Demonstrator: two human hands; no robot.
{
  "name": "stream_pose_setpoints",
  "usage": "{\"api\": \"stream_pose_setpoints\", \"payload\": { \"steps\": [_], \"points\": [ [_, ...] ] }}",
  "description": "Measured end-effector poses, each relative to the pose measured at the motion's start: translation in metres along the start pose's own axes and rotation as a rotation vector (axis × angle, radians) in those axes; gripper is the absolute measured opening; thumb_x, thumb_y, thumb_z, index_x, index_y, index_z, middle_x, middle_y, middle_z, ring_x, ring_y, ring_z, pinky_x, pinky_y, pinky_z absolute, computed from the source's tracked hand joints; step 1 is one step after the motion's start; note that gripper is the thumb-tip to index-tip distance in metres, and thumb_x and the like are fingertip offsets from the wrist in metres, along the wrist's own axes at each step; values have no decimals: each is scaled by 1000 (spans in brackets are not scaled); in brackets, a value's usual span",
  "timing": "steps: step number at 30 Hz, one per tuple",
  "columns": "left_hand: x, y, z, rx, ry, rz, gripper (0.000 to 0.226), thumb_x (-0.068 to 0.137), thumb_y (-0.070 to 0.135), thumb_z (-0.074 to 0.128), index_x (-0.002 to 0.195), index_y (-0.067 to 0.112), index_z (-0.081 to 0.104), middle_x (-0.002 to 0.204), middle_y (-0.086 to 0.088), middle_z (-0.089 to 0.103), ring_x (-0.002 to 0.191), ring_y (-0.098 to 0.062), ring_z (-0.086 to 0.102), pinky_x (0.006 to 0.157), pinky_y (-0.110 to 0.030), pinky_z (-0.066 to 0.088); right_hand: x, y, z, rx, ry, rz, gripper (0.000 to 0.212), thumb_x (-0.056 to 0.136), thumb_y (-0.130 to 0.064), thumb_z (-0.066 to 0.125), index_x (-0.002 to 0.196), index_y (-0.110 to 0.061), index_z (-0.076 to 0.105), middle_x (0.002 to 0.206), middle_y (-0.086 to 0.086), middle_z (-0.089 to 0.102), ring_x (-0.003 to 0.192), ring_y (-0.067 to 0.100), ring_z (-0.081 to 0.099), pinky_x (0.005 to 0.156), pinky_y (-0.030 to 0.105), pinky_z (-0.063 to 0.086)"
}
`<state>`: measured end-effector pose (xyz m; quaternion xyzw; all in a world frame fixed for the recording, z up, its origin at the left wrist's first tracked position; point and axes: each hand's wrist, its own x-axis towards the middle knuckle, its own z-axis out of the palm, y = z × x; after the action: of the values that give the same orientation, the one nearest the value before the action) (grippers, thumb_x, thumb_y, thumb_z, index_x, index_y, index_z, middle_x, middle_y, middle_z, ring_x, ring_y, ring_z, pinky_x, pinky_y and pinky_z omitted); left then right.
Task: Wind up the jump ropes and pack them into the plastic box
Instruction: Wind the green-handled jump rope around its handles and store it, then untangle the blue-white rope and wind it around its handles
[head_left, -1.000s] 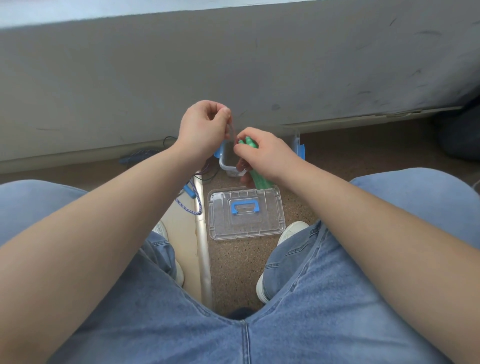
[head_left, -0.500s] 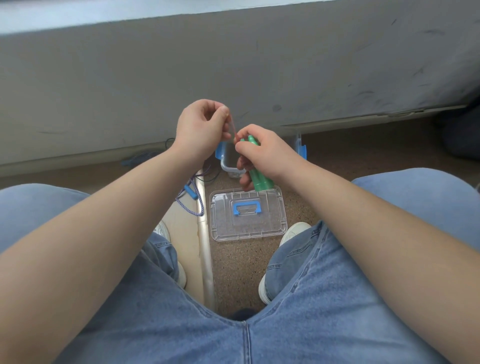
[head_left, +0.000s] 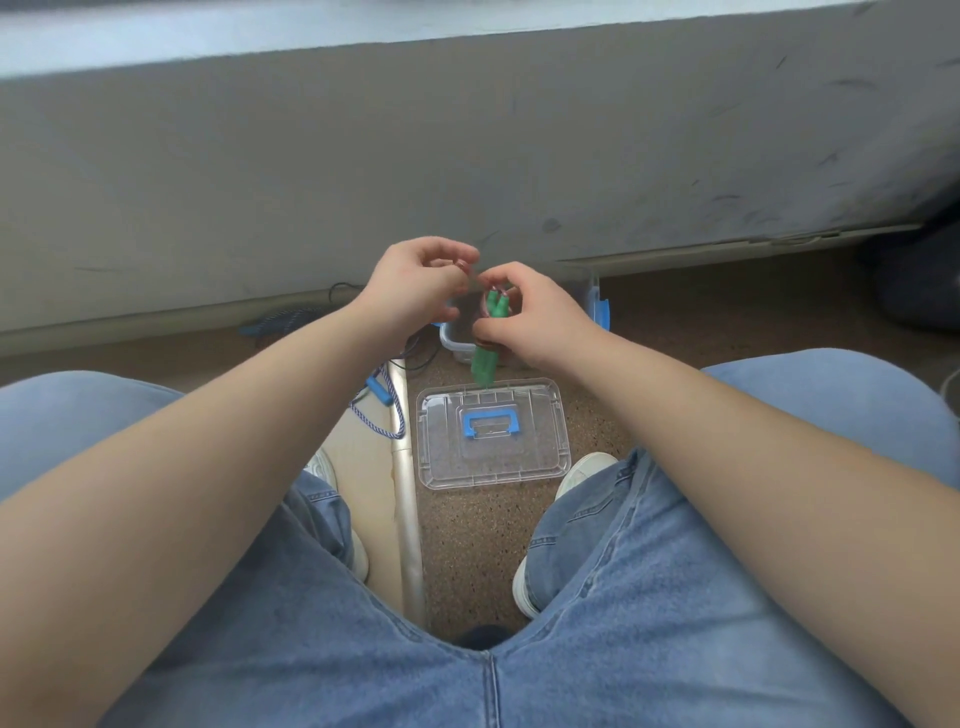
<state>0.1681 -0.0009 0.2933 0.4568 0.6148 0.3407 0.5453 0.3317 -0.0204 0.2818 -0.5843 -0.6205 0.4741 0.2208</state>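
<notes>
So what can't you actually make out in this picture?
All in the head view:
- Inside of the plastic box: covered by both hands.
- The green handles: middle hidden in the right hand.
- The cord pinched by the left hand: too thin and blurred to follow.
- The blue rope: partly behind the left forearm.

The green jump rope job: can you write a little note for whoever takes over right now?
Right hand: gripping the two green plastic jump rope handles bunched together.
Left hand: pinching the thin rope near the handle tops, mid-wind.
Clear plastic box: open on the floor, mostly hidden behind the hands.
Clear lid with blue handle: flat on the floor, nearer.
Blue braided jump rope: loose on the floor, left.
Left: finish winding green, wind blue, pack both.
</notes>
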Motion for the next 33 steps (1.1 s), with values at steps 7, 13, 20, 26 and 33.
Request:
{"api": "stream_pose_setpoints", "payload": {
  "steps": [7, 13, 20, 26, 33],
  "points": [
    [29, -17, 9, 165, 18, -91, 58, 87, 0, 52, 141, 24, 48, 118, -3, 59, 101, -24, 67, 79, -41, 62, 37, 15, -5, -43, 32, 77, 46, 82, -21, 72, 124, -31, 58, 94, -9, 59, 91, 17, 67, 83, 42, 61],
    [59, -50, 18, 166, 40, -212, 46, 93, 7, 48, 138, 18, 50, 90, 3, 60, 89, -23, 67, 79, -40, 61, 82, 43, 7, 81, 45, 267, 44, 87, -16, 69, 127, -26, 55, 108, -2, 62, 84, 11, 69, 75, 40, 63],
    [86, -96, 12, 224, 13, -278, 43, 93, 16, 50, 136, 25, 52, 109, 1, 60, 93, -28, 71, 81, -44, 61, 128, 76, 19, 295, 143, 461, 65, 93, -30, 63, 152, -30, 35, 138, 1, 52, 109, 20, 63, 76, 35, 63],
    [100, -141, -8, 205, 55, -365, 37, 95, 17, 50, 131, 21, 57, 106, 3, 63, 93, -22, 71, 74, -38, 62, 141, 90, 45, 324, 29, 539, 20, 100, -23, 54, 118, -16, 61, 111, 7, 67, 90, 24, 73, 74, 36, 63],
    [109, -184, -43, 296, 105, -430, 37, 88, 21, 46, 122, 27, 59, 110, -2, 66, 94, -22, 68, 85, -42, 59, 165, 96, 113, 122, -145, 550, 15, 94, -17, 59, 86, -11, 70, 82, 6, 68, 72, 17, 67, 70, 34, 59]
  ]
}}
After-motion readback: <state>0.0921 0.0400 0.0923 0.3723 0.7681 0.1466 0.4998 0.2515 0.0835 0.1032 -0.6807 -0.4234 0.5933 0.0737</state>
